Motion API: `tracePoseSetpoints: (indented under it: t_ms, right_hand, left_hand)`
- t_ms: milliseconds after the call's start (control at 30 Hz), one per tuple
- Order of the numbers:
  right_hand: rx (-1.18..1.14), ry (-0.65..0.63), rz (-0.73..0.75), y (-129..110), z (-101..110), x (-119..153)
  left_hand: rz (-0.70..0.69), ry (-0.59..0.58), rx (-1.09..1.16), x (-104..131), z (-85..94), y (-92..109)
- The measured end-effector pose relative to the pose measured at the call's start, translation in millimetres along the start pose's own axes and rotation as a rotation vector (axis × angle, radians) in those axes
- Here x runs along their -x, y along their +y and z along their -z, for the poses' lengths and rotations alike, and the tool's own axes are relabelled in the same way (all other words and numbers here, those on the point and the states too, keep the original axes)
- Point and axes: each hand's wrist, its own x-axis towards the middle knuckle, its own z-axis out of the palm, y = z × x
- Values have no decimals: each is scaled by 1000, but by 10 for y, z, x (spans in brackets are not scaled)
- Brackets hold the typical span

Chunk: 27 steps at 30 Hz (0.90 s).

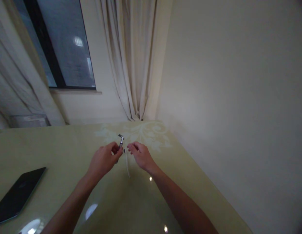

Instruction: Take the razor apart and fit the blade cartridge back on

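My left hand [105,160] is closed around the handle of a small razor [121,141], its metallic cross-shaped head pointing up and away from me. The fingers cover the lower handle. Just right of it, my right hand [140,156] hovers with loosely curled fingers and thumb a little apart; nothing shows between them. Between the two hands is a thin white strip or cord [127,164] with a dark tip near my right fingertips. Whether it lies on the table or touches a hand, I cannot tell.
Both hands are over a glossy pale green table [68,146] with a leaf pattern at its far end. A dark flat tablet-like device [20,191] lies at the left. A wall [226,113] borders the right edge; curtains [133,58] and a window [68,42] stand behind.
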Motion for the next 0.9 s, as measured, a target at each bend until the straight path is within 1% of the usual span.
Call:
tracePoseSetpoints:
  t_ms: [67,133,200,300,367,400,500,567,633,700,800,900]
  right_hand:
    - [-114,-16,65,-105,46,7]
    - [-202,-38,109,-180,85,24]
    - [-249,-54,121,-227,137,40]
    - [-223,-59,137,-277,269,60]
    - [-201,-40,157,-322,389,80]
    - [-210,-44,164,-351,452,94]
    - [-258,-174,142,-454,616,159]
    - [-309,-274,113,-517,680,209]
    - [-358,-362,96,-559,703,251]
    - [-374,-424,88,-576,695,276]
    - [-360,-466,77,-566,664,280]
    - [-362,-486,67,-536,641,263]
  left_hand:
    - [-79,92,124,88,12,182]
    - [-143,155,214,166,-32,321]
    - [-182,165,298,205,-76,389]
    - [-206,91,472,184,-53,362]
    - [-202,61,590,147,25,306]
    - [-197,68,641,132,73,283]
    - [-203,102,788,127,199,275]
    - [-218,81,894,152,236,317]
    - [-215,21,997,183,226,363]
    - [-190,-26,1099,202,181,383]
    - [-175,-46,1216,195,91,343]
    - [-189,-68,1248,169,28,266]
